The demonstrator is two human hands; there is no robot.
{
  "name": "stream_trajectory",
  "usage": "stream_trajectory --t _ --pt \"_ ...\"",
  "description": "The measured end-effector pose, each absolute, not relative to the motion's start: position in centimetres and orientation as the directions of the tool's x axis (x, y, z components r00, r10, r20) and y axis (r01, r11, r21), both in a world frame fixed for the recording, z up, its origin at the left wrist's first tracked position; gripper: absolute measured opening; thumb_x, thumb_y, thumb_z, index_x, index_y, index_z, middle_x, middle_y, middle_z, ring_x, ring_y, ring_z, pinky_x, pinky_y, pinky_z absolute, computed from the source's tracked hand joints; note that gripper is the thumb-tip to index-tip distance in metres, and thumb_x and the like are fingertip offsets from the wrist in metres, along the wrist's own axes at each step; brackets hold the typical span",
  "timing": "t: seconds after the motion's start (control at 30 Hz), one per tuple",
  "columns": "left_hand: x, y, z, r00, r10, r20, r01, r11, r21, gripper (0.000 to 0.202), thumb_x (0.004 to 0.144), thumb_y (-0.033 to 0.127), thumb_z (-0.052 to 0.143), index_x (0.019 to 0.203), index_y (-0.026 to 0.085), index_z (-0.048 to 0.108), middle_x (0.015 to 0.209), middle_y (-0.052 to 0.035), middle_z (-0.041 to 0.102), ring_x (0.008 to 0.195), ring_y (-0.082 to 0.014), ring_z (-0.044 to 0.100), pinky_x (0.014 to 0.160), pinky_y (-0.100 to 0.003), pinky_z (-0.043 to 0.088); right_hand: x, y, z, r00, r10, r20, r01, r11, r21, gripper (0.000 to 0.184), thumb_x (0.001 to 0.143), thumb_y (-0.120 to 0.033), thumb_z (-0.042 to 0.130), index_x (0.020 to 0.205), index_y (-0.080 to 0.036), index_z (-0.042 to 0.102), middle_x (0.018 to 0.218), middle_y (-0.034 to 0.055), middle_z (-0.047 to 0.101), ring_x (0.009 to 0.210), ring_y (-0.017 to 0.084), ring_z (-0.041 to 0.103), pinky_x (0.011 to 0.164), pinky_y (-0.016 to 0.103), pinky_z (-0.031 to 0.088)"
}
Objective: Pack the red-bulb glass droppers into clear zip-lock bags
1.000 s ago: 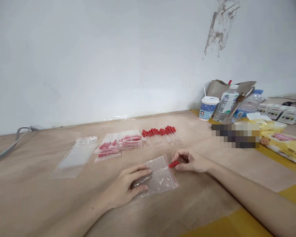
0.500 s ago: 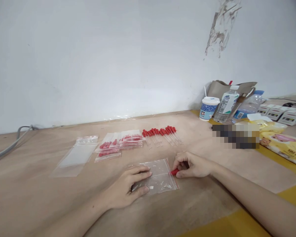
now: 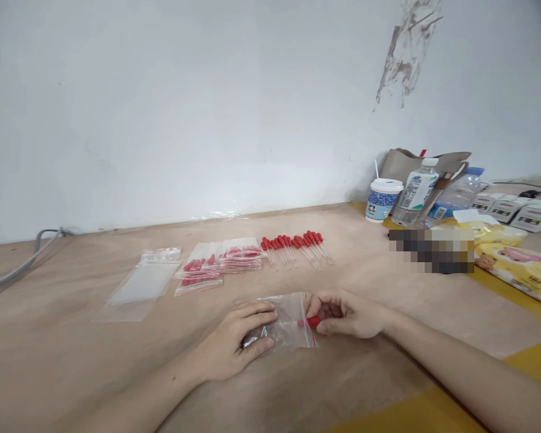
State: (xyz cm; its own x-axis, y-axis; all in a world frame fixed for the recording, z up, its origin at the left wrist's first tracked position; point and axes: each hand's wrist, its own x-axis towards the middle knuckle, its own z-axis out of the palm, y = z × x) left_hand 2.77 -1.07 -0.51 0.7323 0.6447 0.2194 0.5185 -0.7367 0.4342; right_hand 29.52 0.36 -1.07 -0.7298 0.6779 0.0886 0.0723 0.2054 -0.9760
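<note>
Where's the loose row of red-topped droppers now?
In the head view, the row of droppers lies just right of centre, right of the filled bags and farther back than the right hand.

No wording can be read: right of frame, the print on the patterned cup (image 3: 383, 201), the white-capped bottle (image 3: 417, 191), the blue-capped bottle (image 3: 463, 191), the white boxes (image 3: 535, 216) and the yellow packet (image 3: 523, 270) is too small or blurred

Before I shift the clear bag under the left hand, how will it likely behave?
The bag looks thin and filmy, so it will probably bend and crumple. Its shiny glints suggest it may slip under the left hand. The red dropper partway inside might drag along.
</note>
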Motion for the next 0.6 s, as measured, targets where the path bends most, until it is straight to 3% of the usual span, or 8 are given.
stream_trajectory --t 0.1,0.17,0.3,0.43,0.6 --pt "2.8 -1.0 -0.6 0.736 0.639 0.222 0.513 -0.741 0.434 0.037 0.087 0.031 0.047 0.124 0.024 0.048 0.126 -0.0056 0.049 0.117 -0.022 0.044 0.097 -0.039 0.037 29.2 0.0 -1.4 -0.755 0.655 0.019 -0.004 0.025 -1.0 0.022 0.077 -0.034 0.058 0.087 -0.018 0.046 0.076 -0.0004 0.058 0.067 0.01 0.057 0.061 0.025 0.045" --pt "2.7 -1.0 -0.6 0.736 0.642 0.217 0.516 -0.738 0.435 0.037 0.088 0.03 0.047 0.124 0.025 0.047 0.126 -0.0052 0.049 0.117 -0.0218 0.043 0.097 -0.039 0.037 28.9 -0.1 -1.3 -0.746 0.665 0.022 -0.024 0.006 -1.0 0.023 0.077 -0.035 0.057 0.088 -0.018 0.046 0.08 0.0009 0.059 0.072 0.011 0.058 0.065 0.027 0.046" --pt "2.6 -1.1 -0.5 0.734 0.646 0.211 0.525 -0.736 0.427 0.037 0.089 0.03 0.045 0.125 0.025 0.046 0.128 -0.0057 0.046 0.118 -0.0223 0.042 0.098 -0.04 0.036 29.2 0.3 -1.3 -0.681 0.73 0.058 -0.012 0.068 -0.998 0.021 0.074 -0.032 0.061 0.085 -0.017 0.051 0.089 0.0027 0.061 0.079 0.009 0.057 0.071 0.025 0.045" --pt "2.4 -1.1 -0.6 0.705 0.655 0.271 0.525 -0.739 0.422 0.034 0.088 0.028 0.046 0.121 0.024 0.05 0.127 -0.0075 0.045 0.114 -0.0231 0.045 0.094 -0.039 0.039 30.4 1.5 -1.5 -0.618 0.786 0.011 0.088 0.083 -0.993 0.024 0.07 -0.034 0.065 0.085 -0.017 0.059 0.084 0.002 0.064 0.075 0.012 0.058 0.07 0.027 0.046" --pt "2.2 -1.2 -0.8 0.676 0.674 0.297 0.537 -0.727 0.429 0.031 0.087 0.024 0.045 0.117 0.024 0.053 0.118 -0.0067 0.051 0.107 -0.0215 0.05 0.09 -0.037 0.042 31.6 2.5 -1.0 -0.647 0.757 0.091 0.284 0.35 -0.893 0.026 0.072 -0.039 0.062 0.088 -0.02 0.068 0.087 0.0036 0.061 0.078 0.015 0.055 0.069 0.028 0.045"
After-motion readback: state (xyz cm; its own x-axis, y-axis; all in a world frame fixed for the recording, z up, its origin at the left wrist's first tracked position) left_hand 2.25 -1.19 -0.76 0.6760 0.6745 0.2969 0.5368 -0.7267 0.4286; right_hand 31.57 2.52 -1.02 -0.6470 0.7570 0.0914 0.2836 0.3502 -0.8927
